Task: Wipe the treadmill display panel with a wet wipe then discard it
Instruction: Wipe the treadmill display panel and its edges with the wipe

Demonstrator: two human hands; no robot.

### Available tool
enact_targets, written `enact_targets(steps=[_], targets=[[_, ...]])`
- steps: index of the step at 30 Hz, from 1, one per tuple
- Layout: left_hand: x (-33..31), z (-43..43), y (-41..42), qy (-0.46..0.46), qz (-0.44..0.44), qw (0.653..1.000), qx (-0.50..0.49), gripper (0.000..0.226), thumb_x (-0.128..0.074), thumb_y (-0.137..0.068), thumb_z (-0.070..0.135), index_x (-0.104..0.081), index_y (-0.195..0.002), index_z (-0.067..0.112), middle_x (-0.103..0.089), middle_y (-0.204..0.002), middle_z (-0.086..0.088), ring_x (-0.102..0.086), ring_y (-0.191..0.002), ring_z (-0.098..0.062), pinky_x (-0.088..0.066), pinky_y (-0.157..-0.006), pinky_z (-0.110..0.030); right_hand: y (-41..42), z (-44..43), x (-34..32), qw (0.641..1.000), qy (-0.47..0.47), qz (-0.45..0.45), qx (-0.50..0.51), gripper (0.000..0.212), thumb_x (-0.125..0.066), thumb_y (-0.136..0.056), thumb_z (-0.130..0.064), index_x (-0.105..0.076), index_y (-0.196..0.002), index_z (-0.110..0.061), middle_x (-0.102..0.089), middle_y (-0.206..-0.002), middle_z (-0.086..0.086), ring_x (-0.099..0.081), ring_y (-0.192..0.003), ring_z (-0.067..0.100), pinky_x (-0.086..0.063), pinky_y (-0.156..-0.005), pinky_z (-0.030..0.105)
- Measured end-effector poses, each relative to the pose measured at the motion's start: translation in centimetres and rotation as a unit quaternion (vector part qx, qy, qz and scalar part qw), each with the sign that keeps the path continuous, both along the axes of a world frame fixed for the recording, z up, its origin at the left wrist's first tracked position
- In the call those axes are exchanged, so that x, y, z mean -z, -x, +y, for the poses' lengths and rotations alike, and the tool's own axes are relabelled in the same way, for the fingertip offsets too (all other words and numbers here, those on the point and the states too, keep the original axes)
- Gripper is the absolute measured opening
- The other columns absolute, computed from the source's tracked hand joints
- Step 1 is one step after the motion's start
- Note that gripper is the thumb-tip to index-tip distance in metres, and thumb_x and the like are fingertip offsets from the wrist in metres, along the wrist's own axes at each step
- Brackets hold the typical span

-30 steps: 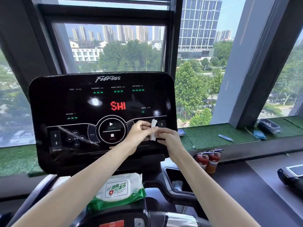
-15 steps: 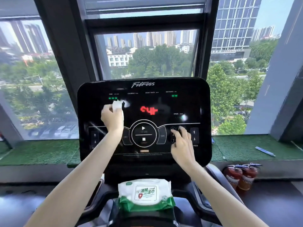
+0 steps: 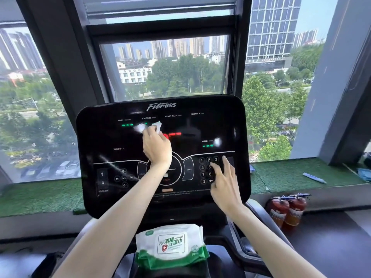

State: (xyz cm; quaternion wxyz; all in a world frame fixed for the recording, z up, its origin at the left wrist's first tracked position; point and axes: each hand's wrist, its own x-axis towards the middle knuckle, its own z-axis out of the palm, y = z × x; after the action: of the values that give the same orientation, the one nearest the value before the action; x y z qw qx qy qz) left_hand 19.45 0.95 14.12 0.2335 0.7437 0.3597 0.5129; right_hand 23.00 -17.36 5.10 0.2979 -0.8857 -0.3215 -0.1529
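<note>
The black treadmill display panel stands in front of me, lit with green and red readouts. My left hand presses a small white wet wipe against the upper middle of the panel, near the calories readout. Only the wipe's top edge shows above my fingers. My right hand rests with spread fingers on the number keypad at the panel's lower right and holds nothing.
A green and white pack of wet wipes lies on the console below the panel. Two red fire extinguishers stand at the right under the green-turfed window ledge, where a pen lies.
One second ago both hands held the wipe at the panel's lower middle. My left hand took it to the upper left and has now swept right toward the centre. My right hand settled on the keypad.
</note>
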Motion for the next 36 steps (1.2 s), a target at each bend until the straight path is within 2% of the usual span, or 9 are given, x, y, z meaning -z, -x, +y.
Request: enact_targets(steps=[5,8,11,13,18,23,27,31,36], targets=[[0.6,-4.0,-3.0,-0.080,0.042,0.993,0.081,0.018,-0.051,-0.090,0.006,-0.055,-0.108,0.005,-0.055,-0.105,-0.009,-0.054,-0.096,-0.024,-0.035,-0.067,-0.026,-0.7,-1.4,0.8,0.999,-0.023,0.015,0.029,0.063,-0.050,-0.073,0.005,-0.045,-0.133,-0.012,-0.021,-0.152,0.013,-0.028,-0.131,0.031,-0.030,-0.106,0.040],[1.2,-6.1,-4.3,-0.126,0.080,0.981,0.126,0.022,-0.052,-0.088,0.002,-0.055,-0.110,0.007,-0.054,-0.102,-0.007,-0.052,-0.095,-0.020,-0.038,-0.065,-0.024,-0.7,-2.0,0.8,0.998,-0.043,0.031,0.039,0.063,-0.050,-0.073,0.006,-0.046,-0.132,-0.013,-0.023,-0.152,0.011,-0.028,-0.131,0.030,-0.027,-0.108,0.038],[2.3,-7.4,-4.8,-0.185,0.132,0.959,0.169,0.030,-0.055,-0.083,-0.002,-0.055,-0.111,0.009,-0.052,-0.102,-0.005,-0.050,-0.093,-0.020,-0.047,-0.062,-0.032,-0.7,-2.4,1.1,0.997,-0.049,0.040,0.039,0.059,-0.048,-0.074,0.006,-0.048,-0.131,-0.013,-0.023,-0.152,0.011,-0.028,-0.132,0.029,-0.026,-0.108,0.037],[3.1,-7.8,-5.0,-0.224,0.162,0.942,0.191,0.032,-0.056,-0.081,-0.004,-0.057,-0.110,0.010,-0.052,-0.099,-0.003,-0.049,-0.091,-0.020,-0.047,-0.061,-0.033,-0.7,-2.6,1.4,0.997,-0.051,0.045,0.040,0.057,-0.047,-0.075,0.006,-0.049,-0.129,-0.012,-0.023,-0.151,0.011,-0.029,-0.132,0.029,-0.026,-0.108,0.037],[4.6,-8.4,-4.8,-0.332,0.224,0.877,0.265,0.038,-0.055,-0.071,-0.014,-0.063,-0.102,0.006,-0.057,-0.094,-0.007,-0.050,-0.083,-0.023,-0.046,-0.070,-0.033,-0.4,-2.7,2.2,0.996,-0.060,0.044,0.057,0.049,-0.047,-0.075,0.008,-0.056,-0.118,-0.011,-0.028,-0.149,0.011,-0.026,-0.134,0.026,-0.025,-0.110,0.037],[5.6,-9.1,-4.1,-0.397,0.278,0.818,0.309,0.036,-0.058,-0.066,-0.011,-0.062,-0.098,0.006,-0.056,-0.094,-0.007,-0.048,-0.084,-0.024,-0.041,-0.072,-0.032,-0.1,-2.8,3.0,0.995,-0.047,0.038,0.076,0.036,-0.049,-0.073,0.007,-0.065,-0.100,-0.009,-0.036,-0.146,0.012,-0.025,-0.135,0.026,-0.025,-0.111,0.039],[6.6,-9.4,-3.6,-0.450,0.311,0.762,0.347,0.023,-0.061,-0.068,-0.002,-0.063,-0.088,0.008,-0.058,-0.092,-0.008,-0.052,-0.085,-0.025,-0.045,-0.073,-0.034,0.3,-3.0,3.6,0.995,-0.037,0.042,0.087,0.034,-0.047,-0.074,0.008,-0.067,-0.097,-0.008,-0.037,-0.146,0.012,-0.024,-0.135,0.026,-0.025,-0.111,0.038],[7.6,-9.4,-2.9,-0.539,0.356,0.681,0.346,0.008,-0.057,-0.075,0.012,-0.063,-0.079,0.014,-0.060,-0.086,-0.003,-0.054,-0.080,-0.021,-0.044,-0.070,-0.030,0.5,-3.2,3.8,0.993,-0.037,0.041,0.102,0.030,-0.046,-0.075,0.009,-0.066,-0.093,-0.005,-0.037,-0.145,0.014,-0.026,-0.134,0.027,-0.026,-0.109,0.037],[8.3,-7.8,-1.6,-0.589,0.377,0.626,0.345,0.004,-0.063,-0.075,0.023,-0.063,-0.075,0.019,-0.059,-0.083,0.003,-0.054,-0.080,-0.017,-0.045,-0.075,-0.028,1.0,-2.7,3.7,0.991,-0.060,0.040,0.108,0.029,-0.047,-0.072,0.012,-0.068,-0.086,-0.004,-0.043,-0.140,0.017,-0.033,-0.129,0.031,-0.029,-0.106,0.038]])
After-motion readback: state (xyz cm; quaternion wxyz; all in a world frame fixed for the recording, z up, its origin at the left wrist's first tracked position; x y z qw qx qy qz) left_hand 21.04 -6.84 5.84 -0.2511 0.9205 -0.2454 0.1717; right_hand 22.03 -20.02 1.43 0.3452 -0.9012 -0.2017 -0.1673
